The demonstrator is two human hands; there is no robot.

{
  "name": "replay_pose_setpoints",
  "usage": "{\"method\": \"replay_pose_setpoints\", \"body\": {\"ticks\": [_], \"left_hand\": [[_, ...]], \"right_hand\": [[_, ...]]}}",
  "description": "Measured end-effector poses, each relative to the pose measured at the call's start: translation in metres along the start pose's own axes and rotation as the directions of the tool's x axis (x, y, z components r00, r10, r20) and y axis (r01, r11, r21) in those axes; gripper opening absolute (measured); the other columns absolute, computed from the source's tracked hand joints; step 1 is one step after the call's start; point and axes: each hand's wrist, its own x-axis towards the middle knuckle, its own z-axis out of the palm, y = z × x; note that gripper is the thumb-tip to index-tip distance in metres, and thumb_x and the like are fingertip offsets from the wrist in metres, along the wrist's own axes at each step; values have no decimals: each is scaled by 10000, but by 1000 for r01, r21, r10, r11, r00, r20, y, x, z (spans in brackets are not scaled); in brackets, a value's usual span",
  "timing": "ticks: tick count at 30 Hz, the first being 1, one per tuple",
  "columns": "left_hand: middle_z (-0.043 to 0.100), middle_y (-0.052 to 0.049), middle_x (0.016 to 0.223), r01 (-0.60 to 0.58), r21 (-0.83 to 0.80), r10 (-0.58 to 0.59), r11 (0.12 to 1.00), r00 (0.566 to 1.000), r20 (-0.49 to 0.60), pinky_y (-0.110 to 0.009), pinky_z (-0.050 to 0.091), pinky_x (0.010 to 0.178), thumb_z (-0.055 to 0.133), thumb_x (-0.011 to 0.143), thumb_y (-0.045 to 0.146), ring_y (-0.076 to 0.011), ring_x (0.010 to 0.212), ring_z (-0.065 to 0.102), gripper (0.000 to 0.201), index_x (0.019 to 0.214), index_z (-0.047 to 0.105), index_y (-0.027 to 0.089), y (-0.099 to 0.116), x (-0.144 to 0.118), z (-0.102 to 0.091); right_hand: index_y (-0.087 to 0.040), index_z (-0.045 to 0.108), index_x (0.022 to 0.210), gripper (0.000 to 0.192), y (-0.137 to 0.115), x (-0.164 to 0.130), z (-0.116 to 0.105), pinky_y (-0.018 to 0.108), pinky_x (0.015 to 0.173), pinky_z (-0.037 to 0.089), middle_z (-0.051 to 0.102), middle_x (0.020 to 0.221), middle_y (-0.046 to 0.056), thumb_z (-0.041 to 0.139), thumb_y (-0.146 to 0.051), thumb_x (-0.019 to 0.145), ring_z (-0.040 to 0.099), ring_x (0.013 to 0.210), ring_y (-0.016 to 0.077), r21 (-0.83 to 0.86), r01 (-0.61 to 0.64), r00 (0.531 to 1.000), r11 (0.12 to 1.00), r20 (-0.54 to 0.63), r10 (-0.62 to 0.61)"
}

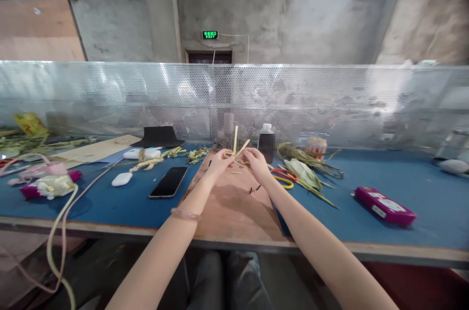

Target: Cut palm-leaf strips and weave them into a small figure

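Head view, hands [238,161] meeting, pinching straw strips [237,146]

Phone [168,181], scissors [285,176], bottle [266,142], pink box [384,205]

Both our forearms are bare from the near edge of the view out to the fingers, with no sleeves showing. Our left hand [219,161] and our right hand [257,163] wear no gloves, and we can make out no rings at this size. On our left wrist sits a thin bangle [185,214], pale pink and slightly see-through, a smooth plain ring that lies loose around the arm. Our right wrist carries nothing. Nearest to us, below the table edge, our legs are clad in dark grey trousers [229,283], the fabric plain, with soft folds running along the thighs.
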Motion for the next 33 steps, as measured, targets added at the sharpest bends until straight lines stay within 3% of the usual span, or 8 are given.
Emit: {"method": "replay_pose_setpoints", "body": {"ticks": [3, 6, 12, 16, 21, 28, 33], "left_hand": [[583, 7, 682, 16, -4, -16, 1000, 998, -65, -193, 419, 530, 657, 643, 267, -77, 544, 526, 248, 850, 570, 160, -2, 3, -3], [581, 10, 676, 13, -34, -16, 999, 994, -104, -188, 411, 528, 667, 632, 271, -74, 538, 522, 253, 841, 569, 166, -4, 4, -4], [540, 26, 628, 7, -62, -13, 998, 995, -99, -182, 402, 513, 657, 646, 256, -65, 513, 490, 214, 812, 569, 155, -1, 2, -4], [558, 17, 643, -17, 58, 18, 998, 1000, -15, -187, 404, 515, 642, 651, 242, -72, 526, 498, 200, 820, 594, 148, 2, -1, -3], [608, -18, 758, -74, 126, 53, 989, 985, 162, -201, 438, 554, 640, 672, 255, -87, 599, 540, 250, 896, 619, 144, 2, -5, 1], [574, 6, 694, -90, 184, 46, 979, 973, 227, -226, 471, 579, 621, 689, 250, -92, 591, 538, 252, 924, 616, 159, 2, -8, 4], [597, -8, 726, -106, 154, 66, 982, 967, 247, -213, 458, 556, 644, 686, 288, -93, 592, 541, 301, 956, 629, 155, 5, -9, 5]], "right_hand": [[-203, 545, 881, 220, -4, 0, -3, 273, 571, 479, 655, 659, -21, 577, -277, 676, 598, 560, 133, 19, -6, 1000, 1000, 10, 6], [-181, 581, 835, 186, -11, -2, -6, 288, 647, 500, 690, 713, 14, 593, -233, 656, 628, 620, 139, 78, -33, 995, 996, 93, 26], [-171, 671, 876, 283, -22, -7, -7, 335, 792, 498, 706, 894, 68, 726, -229, 604, 655, 794, 178, 116, -33, 971, 993, 239, 4], [-158, 714, 810, 258, -20, -6, -6, 292, 704, 493, 696, 804, 50, 732, -322, 613, 630, 719, 156, 16, 12, 984, 1000, 180, -15], [-157, 733, 874, 309, -16, -3, -9, 244, 514, 401, 613, 594, -8, 694, -361, 645, 491, 522, 102, -205, 97, 995, 974, 43, -90], [-219, 745, 869, 227, -16, -2, -7, 279, 666, 437, 624, 753, 25, 638, -324, 698, 555, 688, 150, -465, 300, 950, 833, 70, -303], [-217, 742, 838, 206, -10, -1, -7, 311, 777, 461, 645, 929, 62, 664, -330, 684, 588, 853, 188, -432, 249, 965, 867, 34, -260]]}}
